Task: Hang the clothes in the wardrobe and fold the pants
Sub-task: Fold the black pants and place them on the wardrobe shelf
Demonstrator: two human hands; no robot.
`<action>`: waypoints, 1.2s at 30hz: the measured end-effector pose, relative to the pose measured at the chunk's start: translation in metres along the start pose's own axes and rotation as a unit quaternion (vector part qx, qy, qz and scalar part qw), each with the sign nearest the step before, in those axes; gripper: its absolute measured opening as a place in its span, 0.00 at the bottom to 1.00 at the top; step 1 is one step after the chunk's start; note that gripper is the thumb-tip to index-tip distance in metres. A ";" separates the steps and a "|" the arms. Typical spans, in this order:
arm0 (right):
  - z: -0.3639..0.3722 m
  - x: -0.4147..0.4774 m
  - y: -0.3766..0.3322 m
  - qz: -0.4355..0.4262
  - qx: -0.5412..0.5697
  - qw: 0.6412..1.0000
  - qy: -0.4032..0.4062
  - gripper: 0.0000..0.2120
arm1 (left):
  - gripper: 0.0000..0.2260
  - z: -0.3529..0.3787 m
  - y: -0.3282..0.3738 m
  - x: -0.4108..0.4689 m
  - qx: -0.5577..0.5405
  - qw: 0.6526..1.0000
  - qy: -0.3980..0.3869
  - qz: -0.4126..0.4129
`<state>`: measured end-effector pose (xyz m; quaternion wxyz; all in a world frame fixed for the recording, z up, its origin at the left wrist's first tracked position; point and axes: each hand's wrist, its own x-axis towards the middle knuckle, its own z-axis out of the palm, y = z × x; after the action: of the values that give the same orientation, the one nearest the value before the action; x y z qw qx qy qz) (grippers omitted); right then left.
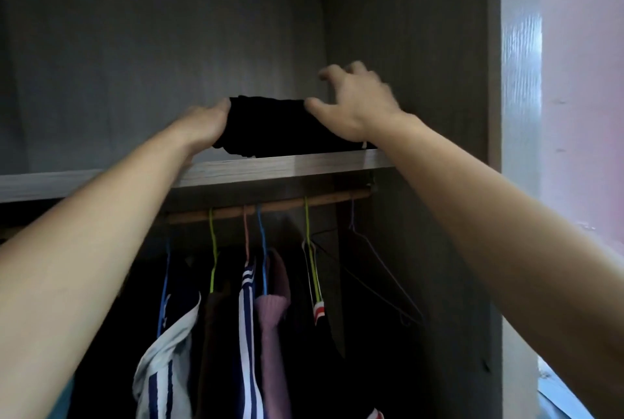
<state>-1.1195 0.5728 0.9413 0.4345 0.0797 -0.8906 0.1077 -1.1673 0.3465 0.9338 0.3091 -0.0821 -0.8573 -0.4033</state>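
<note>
The folded black pants (pixel 283 128) lie soft and lumpy on the gray wooden shelf (pixel 270 167). The left hand (pixel 202 125) sits against their left end, its fingers hidden, so I cannot tell its grip. The blurry right hand (pixel 354 104) spreads loose fingers above, thumb touching the cloth.

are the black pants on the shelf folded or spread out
Folded: the black pants lie as a compact bundle on the wardrobe shelf.
</note>
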 end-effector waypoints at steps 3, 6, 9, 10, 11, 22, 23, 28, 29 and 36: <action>0.011 0.006 -0.018 -0.071 0.043 0.989 -0.125 0.30 | 0.24 0.000 -0.002 -0.005 0.015 0.999 -0.037 -0.007; 0.024 0.020 -0.026 -0.063 -0.009 0.986 -0.153 0.26 | 0.23 0.001 -0.003 -0.003 0.034 0.997 -0.071 -0.012; 0.041 0.037 -0.020 -0.016 -0.032 0.985 -0.170 0.23 | 0.21 0.002 -0.005 0.001 0.056 0.993 -0.092 -0.050; 0.046 0.042 -0.015 -0.001 -0.042 0.983 -0.179 0.23 | 0.21 0.002 -0.007 0.003 0.066 0.991 -0.103 -0.056; 0.052 0.048 -0.010 0.013 -0.053 0.981 -0.186 0.23 | 0.21 0.003 -0.010 0.005 0.072 0.989 -0.112 -0.057; 0.075 0.078 0.007 0.054 -0.094 0.962 -0.253 0.24 | 0.21 0.009 -0.019 0.019 0.144 0.988 -0.054 -0.022; 0.072 0.075 0.008 0.049 -0.078 0.963 -0.254 0.25 | 0.23 0.008 -0.017 0.016 0.161 0.985 -0.056 -0.011; 0.054 0.048 0.020 0.061 0.022 0.980 -0.187 0.25 | 0.26 0.008 -0.016 0.000 0.210 0.964 0.101 0.125; 0.050 0.038 0.022 0.062 0.041 0.984 -0.160 0.24 | 0.25 0.009 -0.013 -0.006 0.217 0.954 0.144 0.151; 0.063 -0.085 0.034 -0.032 -0.038 0.998 0.025 0.29 | 0.27 0.039 -0.029 -0.063 0.287 0.899 0.236 0.232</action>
<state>-1.1238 0.5936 0.8320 0.4624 0.0890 -0.8800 0.0622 -1.1465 0.3632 0.8585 0.5974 -0.0884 -0.7944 -0.0642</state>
